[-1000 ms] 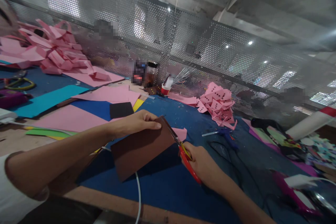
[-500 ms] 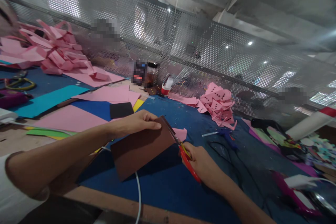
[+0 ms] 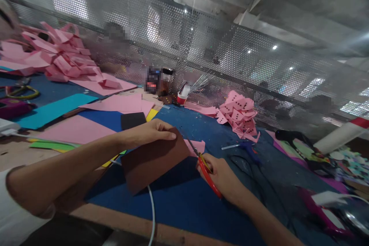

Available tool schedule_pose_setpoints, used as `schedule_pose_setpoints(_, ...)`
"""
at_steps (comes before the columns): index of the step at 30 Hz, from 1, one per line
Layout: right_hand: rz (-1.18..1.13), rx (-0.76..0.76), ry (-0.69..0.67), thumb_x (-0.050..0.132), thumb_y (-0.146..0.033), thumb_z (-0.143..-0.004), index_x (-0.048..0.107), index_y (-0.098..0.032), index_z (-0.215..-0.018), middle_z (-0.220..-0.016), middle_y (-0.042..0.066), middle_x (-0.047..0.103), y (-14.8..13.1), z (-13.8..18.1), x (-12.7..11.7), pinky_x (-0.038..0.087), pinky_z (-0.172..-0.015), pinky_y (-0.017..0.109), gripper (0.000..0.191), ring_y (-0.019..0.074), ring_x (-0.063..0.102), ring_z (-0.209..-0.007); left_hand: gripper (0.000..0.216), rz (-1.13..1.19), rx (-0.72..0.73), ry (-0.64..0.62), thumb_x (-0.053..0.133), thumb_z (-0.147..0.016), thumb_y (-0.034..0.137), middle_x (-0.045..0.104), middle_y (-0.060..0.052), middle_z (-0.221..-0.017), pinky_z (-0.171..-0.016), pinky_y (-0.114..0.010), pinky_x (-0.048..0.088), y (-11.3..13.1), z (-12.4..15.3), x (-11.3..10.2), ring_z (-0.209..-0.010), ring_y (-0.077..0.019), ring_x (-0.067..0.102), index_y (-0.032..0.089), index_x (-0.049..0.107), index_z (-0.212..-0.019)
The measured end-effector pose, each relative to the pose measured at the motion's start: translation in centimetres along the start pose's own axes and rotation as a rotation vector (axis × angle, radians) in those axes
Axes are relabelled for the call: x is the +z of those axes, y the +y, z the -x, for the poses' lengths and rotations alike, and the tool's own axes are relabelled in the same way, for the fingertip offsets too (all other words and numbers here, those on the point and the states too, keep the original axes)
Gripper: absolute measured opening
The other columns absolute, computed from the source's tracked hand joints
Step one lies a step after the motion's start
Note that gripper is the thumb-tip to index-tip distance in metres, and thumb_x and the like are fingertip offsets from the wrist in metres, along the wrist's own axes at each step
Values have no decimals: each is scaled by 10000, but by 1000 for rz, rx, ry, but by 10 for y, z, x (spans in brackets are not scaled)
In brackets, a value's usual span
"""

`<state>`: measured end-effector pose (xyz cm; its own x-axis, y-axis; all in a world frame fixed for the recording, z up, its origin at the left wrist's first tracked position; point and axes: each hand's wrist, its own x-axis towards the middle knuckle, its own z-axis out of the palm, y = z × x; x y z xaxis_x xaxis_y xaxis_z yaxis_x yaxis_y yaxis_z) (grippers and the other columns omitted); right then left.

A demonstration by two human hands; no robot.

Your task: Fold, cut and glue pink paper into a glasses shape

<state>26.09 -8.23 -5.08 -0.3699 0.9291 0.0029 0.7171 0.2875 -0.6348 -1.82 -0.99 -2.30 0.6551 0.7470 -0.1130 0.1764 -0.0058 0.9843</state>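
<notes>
My left hand (image 3: 150, 132) pinches the upper edge of a brown sheet (image 3: 150, 163) and holds it tilted above the blue table top (image 3: 178, 203). My right hand (image 3: 223, 178) grips red-handled scissors (image 3: 206, 171). Their blades point up and left along the sheet's right edge. A small pink scrap (image 3: 197, 146) lies just behind the blades. A white cable (image 3: 152, 211) runs down from under the sheet.
Pink, teal and blue sheets (image 3: 95, 109) cover the left of the table, with a heap of folded pink pieces (image 3: 57, 57) behind. A pile of dotted pink cut-outs (image 3: 239, 117), jars (image 3: 161, 82) and a perforated metal screen (image 3: 201, 46) stand at the back. Cluttered tools and scraps (image 3: 325, 169) lie right.
The brown sheet has dropped slightly and turned with my left hand. The scissors have moved a little to the right and lie lower along the sheet's right edge.
</notes>
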Motion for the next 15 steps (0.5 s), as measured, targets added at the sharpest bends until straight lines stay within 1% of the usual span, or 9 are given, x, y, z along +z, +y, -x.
schedule_pose_setpoints(3,-66,3,40,519,-296,-910,610,-191,-877,-640,-28,582,0,-1,-2,305,-518,222,142,105,468,-527,332,13,24,52,674,-856,469,742,-45,-875,-558,-205,472,8,4,-4,-644,-143,665,169,700,-996)
schedule_pose_setpoints(5,-134,18,58,526,-303,-908,608,-190,-891,-600,-41,550,-1,-2,-3,330,-514,218,140,101,467,-505,348,11,63,111,690,-849,433,745,-47,-961,-615,-210,490,15,7,-9,-703,-146,675,178,682,-1086)
schedule_pose_setpoints(8,-205,38,106,540,-316,-901,584,-195,-873,-552,-60,506,-1,-4,-5,351,-501,212,132,93,449,-470,385,-33,80,207,665,-868,418,745,-46,-972,-689,-239,500,25,14,-27,-747,-159,675,145,656,-1138)
schedule_pose_setpoints(10,-218,44,139,558,-337,-894,561,-199,-844,-540,-66,492,0,-5,-6,345,-481,208,147,87,432,-452,400,-187,118,279,625,-902,402,737,-40,-1001,-750,-250,492,29,16,-49,-822,-165,666,121,638,-1186)
schedule_pose_setpoints(12,-219,45,151,580,-355,-883,546,-200,-818,-539,-66,491,2,-7,-7,336,-463,205,171,83,422,-444,392,-415,141,336,607,-920,367,730,-29,-1052,-829,-249,466,28,14,-79,-886,-153,643,101,630,-1207)
schedule_pose_setpoints(14,-208,47,154,595,-372,-877,543,-200,-802,-546,-61,499,3,-8,-7,333,-453,204,195,83,421,-442,394,-687,83,420,595,-925,339,729,-26,-1044,-863,-234,441,23,9,-112,-890,-135,617,54,624,-1196)
schedule_pose_setpoints(15,-199,48,157,600,-380,-874,544,-199,-797,-552,-58,504,4,-9,-7,333,-451,204,204,83,423,-444,394,-842,62,488,586,-929,329,724,-33,-1064,-877,-219,423,19,6,-128,-913,-131,601,30,626,-1183)
